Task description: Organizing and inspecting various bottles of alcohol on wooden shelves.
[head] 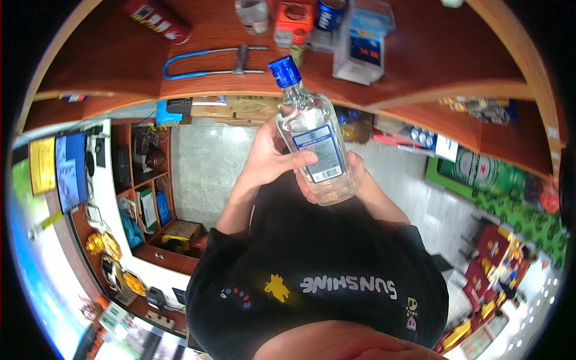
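A clear glass bottle (335, 189) with a blue cap and a blue-and-white label is held up before my chest, its neck tilted to the left. My left hand (270, 155) grips its left side, the thumb lying across the printed label. Behind the bottle's lower right part is my right hand (355, 166), with fingertips showing at both sides near the base; much of this hand is hidden by the glass. The blue cap (284, 72) overlaps the wooden shelf in the view.
On the reddish wooden shelf (216, 85) lie a blue-handled U-shaped lock (186, 65), a dark red canister (157, 20), a glass jar (253, 17), an orange-red box (293, 20), a blue can (330, 18) and a clear plastic container (360, 49). Green crates (472, 173) stand at right.
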Demonstrator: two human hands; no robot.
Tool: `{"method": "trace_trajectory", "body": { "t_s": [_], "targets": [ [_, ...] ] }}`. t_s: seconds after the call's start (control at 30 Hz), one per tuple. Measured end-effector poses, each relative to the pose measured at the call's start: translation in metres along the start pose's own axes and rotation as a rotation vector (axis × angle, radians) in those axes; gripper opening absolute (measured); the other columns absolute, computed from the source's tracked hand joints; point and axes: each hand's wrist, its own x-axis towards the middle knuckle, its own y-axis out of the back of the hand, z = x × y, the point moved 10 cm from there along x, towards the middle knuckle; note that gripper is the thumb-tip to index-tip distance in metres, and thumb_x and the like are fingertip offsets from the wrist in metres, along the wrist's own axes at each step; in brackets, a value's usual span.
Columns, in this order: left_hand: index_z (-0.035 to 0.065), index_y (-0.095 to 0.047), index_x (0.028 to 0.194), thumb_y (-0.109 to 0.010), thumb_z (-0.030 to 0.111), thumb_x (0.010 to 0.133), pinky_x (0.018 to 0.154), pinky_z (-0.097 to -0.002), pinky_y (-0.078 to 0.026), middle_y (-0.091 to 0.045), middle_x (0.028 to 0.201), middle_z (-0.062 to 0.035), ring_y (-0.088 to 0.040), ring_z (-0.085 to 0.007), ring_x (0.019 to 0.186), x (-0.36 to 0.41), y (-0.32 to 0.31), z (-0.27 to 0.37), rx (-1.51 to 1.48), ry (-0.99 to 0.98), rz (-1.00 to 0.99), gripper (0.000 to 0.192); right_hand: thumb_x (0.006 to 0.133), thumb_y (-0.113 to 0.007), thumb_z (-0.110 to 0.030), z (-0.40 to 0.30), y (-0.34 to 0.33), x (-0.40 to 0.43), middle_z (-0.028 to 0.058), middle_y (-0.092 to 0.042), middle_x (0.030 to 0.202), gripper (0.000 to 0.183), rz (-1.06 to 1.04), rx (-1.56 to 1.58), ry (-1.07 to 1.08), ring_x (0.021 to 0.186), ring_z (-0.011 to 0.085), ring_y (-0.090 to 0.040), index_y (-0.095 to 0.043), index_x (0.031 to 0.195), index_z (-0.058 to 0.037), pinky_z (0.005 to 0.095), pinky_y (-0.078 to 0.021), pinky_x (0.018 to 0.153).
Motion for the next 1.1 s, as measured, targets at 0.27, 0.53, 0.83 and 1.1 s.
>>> {"method": "trace_trajectory", "body": {
  "t_s": [0.27, 0.53, 0.83, 1.1],
  "targets": [
    [-0.0005, -0.046, 0.141, -0.091, 0.013, 0.068, 0.106, -0.0385, -0.045, -0.062, 0.129, -0.0105, -0.06, -0.0202, 0.119, 0.024, -0.126, -0.064, -0.257, 0.169, -0.421, 0.087, 0.079, -0.068, -0.074, -0.014, -0.052, -0.073, 0.0253, -0.062, 0.11, 0.106, -0.538, 0.307, 0.326, 0.091, 0.0324, -0.069, -0.042, 0.141, 0.008, 0.0397, -0.0584, 0.07],
    [0.0006, -0.033, 0.15, -0.086, 0.048, 0.075, 0.107, -0.0449, -0.047, -0.055, 0.139, -0.0219, -0.057, -0.0309, 0.128, 0.036, -0.295, -0.155, -0.286, 0.103, -0.61, 0.103, 0.078, -0.088, -0.028, -0.06, -0.028, -0.285, 0.0155, -0.062, 0.12, 0.089, 0.39, -0.251, 0.552, 0.097, 0.0225, -0.068, -0.039, 0.145, 0.0048, 0.0328, -0.0576, 0.078],
    [0.0008, -0.04, 0.146, -0.066, 0.041, 0.092, 0.098, -0.0434, -0.057, -0.058, 0.134, -0.0235, -0.064, -0.0305, 0.119, 0.051, -0.399, -0.253, -0.181, 0.29, -0.475, 0.072, 0.087, -0.081, -0.019, -0.083, -0.024, -0.445, 0.009, -0.062, 0.122, 0.07, 1.213, -0.754, 0.718, 0.104, 0.0132, -0.061, -0.044, 0.142, 0.0019, 0.0306, -0.0501, 0.093],
    [-0.0019, -0.042, 0.146, -0.068, 0.019, 0.098, 0.108, -0.0353, -0.043, -0.057, 0.137, -0.0124, -0.055, -0.0187, 0.126, 0.104, -0.45, -0.265, 0.142, 0.103, -0.521, 0.059, 0.076, -0.089, -0.028, -0.129, 0.01, -0.524, 0.019, -0.069, 0.111, 0.072, 1.655, -0.901, 0.731, 0.099, 0.0236, -0.07, -0.05, 0.127, 0.0053, 0.0358, -0.0556, 0.087]
  ]
}}
